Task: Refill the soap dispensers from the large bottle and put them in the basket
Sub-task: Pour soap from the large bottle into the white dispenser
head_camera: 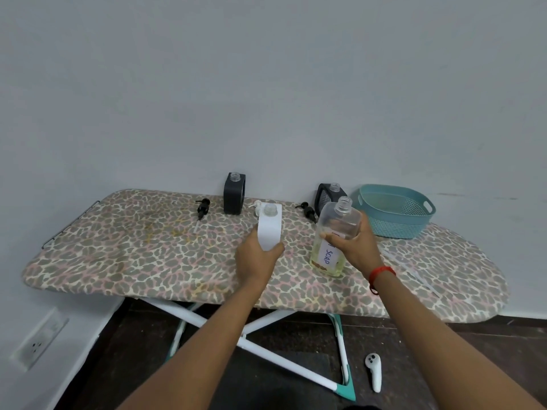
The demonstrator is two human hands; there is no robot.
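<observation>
My left hand grips the lower part of a white soap dispenser with an open neck, standing near the middle of the ironing board. My right hand holds the large clear bottle, labelled "SOAP", with yellowish liquid at its bottom and no cap, tilted slightly left. Two black dispensers, one behind the white one and another behind the large bottle, stand open-necked by the wall. A teal basket sits at the back right.
Two black pump heads, one at back left and the other left of the large bottle, lie on the board. A white pump lies behind the white dispenser. A white controller lies on the dark floor. A wall socket is at lower left.
</observation>
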